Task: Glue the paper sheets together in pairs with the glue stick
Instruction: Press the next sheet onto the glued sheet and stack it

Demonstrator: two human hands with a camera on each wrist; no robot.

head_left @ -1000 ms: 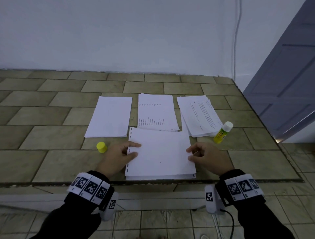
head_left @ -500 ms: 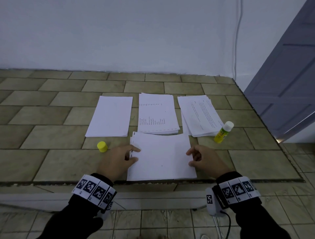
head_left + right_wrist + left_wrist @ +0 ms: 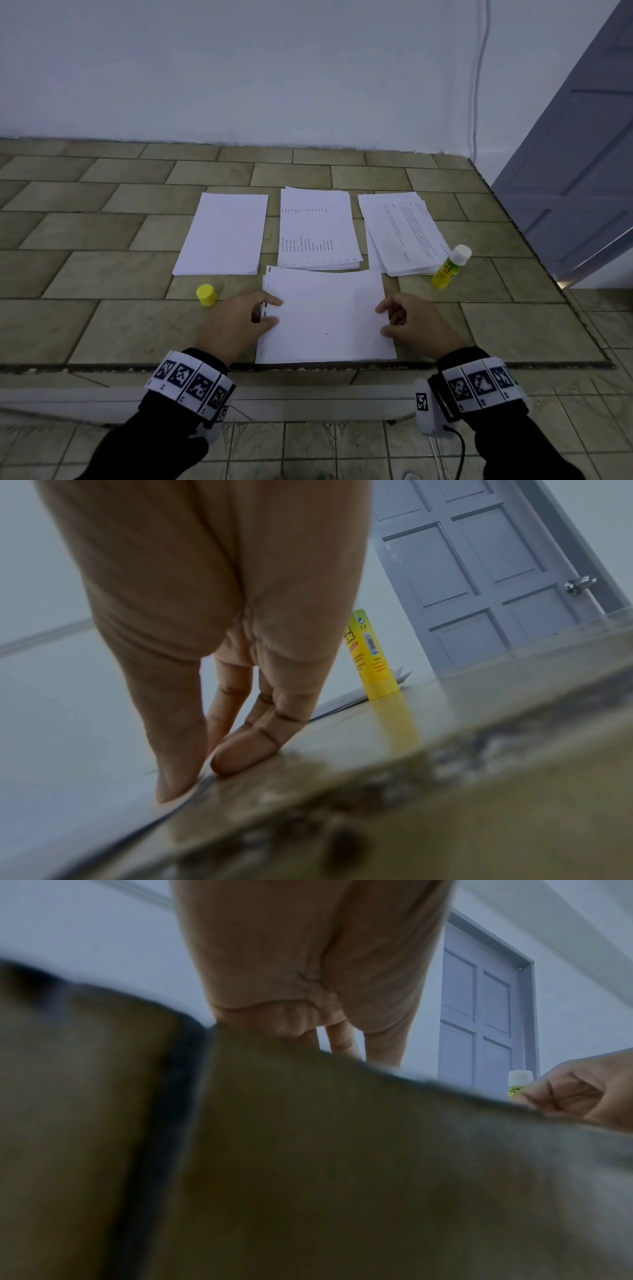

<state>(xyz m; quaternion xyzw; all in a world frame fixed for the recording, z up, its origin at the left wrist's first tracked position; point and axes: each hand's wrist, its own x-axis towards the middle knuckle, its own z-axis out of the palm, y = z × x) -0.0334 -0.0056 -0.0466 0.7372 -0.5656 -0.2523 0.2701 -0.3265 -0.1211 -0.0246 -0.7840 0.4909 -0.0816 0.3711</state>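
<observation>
Olive-brown tiled counter underneath everything. At its back, three paper stacks side by side, long edges running away from the body.

Nearest the front lip, the pair of sheets in work. Turned crosswise, long axis left to right, far edge just overlapping the foot of the middle one of the three. Top sheet a little off the lower one at the left edge. Bracketed at both short ends.

On the left end, left hand, forefinger and thumb laid relaxed on the edge, no clear pinch. On the right end, right hand, fingers loosely bent and holding nothing. Thumb tip down on the paper edge, other fingertips on the counter just beside it. Probably squaring or pressing the pair.

Beyond and to the right of the right hand, glue stick, upright or nearly so, uncapped, at the corner of the rightmost of the three. Well apart from the left hand, so likely a reach for the right hand, forward and outward.

Just beside the left hand, yellow cap, alone on the tile.
</observation>
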